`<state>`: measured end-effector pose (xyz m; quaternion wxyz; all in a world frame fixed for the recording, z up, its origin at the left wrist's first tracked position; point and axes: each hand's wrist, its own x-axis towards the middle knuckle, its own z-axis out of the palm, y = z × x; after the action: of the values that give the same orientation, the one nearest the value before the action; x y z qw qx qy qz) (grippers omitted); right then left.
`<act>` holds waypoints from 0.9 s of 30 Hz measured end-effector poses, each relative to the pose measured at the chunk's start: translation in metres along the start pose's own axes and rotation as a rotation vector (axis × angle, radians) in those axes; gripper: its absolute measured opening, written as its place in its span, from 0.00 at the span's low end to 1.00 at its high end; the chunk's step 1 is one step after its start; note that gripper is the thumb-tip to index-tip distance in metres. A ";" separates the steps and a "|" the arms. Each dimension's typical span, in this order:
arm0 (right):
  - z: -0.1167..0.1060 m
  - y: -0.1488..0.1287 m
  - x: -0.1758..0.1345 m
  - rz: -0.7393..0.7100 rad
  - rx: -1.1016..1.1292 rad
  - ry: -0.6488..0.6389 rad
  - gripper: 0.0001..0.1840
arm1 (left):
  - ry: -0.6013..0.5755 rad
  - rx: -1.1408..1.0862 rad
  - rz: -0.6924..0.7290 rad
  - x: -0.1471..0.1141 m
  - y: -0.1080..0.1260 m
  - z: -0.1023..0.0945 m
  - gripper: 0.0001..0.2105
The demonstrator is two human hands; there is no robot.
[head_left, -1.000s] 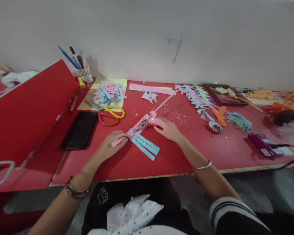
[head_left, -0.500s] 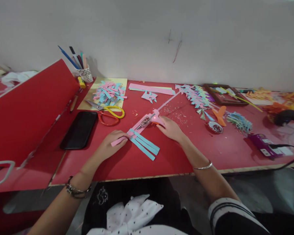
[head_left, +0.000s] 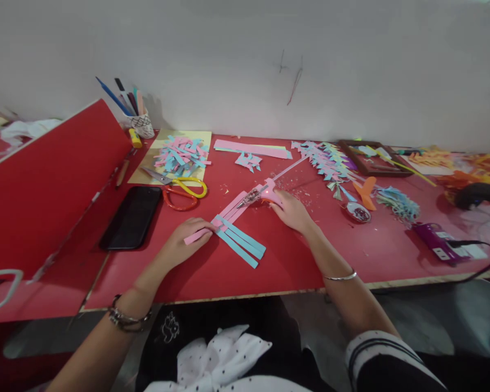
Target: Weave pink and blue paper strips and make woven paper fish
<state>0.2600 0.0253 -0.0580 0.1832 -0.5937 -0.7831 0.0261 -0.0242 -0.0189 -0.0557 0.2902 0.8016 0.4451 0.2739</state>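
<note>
My right hand (head_left: 293,211) is wrapped around a pink hot glue gun (head_left: 271,193), whose nozzle points down and left over the paper strips. A long glue stick (head_left: 289,168) sticks out of its back. My left hand (head_left: 183,239) pinches a pink paper strip (head_left: 196,236) near the point where pink strips (head_left: 233,206) and blue strips (head_left: 245,245) cross. The blue strips fan out toward the lower right on the red table. Part of the pink strips lies hidden under the glue gun.
Scissors (head_left: 185,188) and a black phone (head_left: 131,218) lie to the left, below a pile of cut paper pieces (head_left: 182,155). Uncut paper strips (head_left: 253,148) lie behind. A red board (head_left: 57,185) leans at far left. A purple power adapter (head_left: 439,243) is at right.
My right hand has moved the glue gun slightly up and to the right, off the crossing of the strips. My left hand has stayed in place.
</note>
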 end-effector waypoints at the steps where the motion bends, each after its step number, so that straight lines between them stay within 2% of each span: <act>1: 0.000 0.000 0.000 0.004 -0.001 0.006 0.21 | 0.001 0.003 0.002 0.000 0.000 0.000 0.11; 27: 0.001 0.014 0.003 0.122 -0.069 0.082 0.20 | -0.009 -0.019 -0.014 0.001 0.001 -0.001 0.11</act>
<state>0.2719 0.0324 -0.0613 0.1927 -0.6470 -0.7376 -0.0142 -0.0238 -0.0180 -0.0541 0.3019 0.7970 0.4466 0.2726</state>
